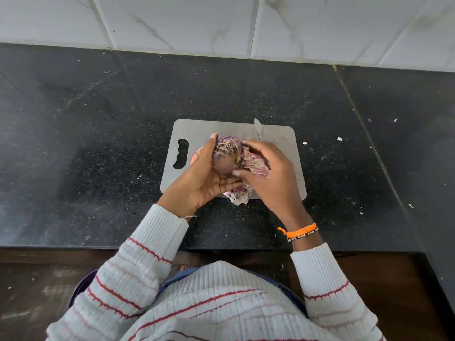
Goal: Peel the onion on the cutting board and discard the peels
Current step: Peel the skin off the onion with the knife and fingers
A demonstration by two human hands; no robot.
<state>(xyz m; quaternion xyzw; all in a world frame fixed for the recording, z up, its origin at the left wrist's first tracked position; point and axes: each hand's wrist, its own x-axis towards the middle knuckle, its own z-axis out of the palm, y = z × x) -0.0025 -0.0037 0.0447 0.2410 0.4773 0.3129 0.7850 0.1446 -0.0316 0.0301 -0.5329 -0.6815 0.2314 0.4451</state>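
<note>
While the left hand [204,173] cups the red onion [227,153] above the grey cutting board [197,129], the right hand [266,173] pinches loose papery skin [257,164] at its side. That skin looks thin and likely to tear, so grip near its base; 1 peel [237,198] lies at the board's near edge.

My knife [258,129] lies near the middle of the frame, its blade tip pointing toward the top. The black speckled counter [98,134] fills the centre, dotted with white crumbs [339,138] at right. White marble-veined wall tiles [197,23] run along the top. A purple bin's rim [80,286] shows at lower left.
</note>
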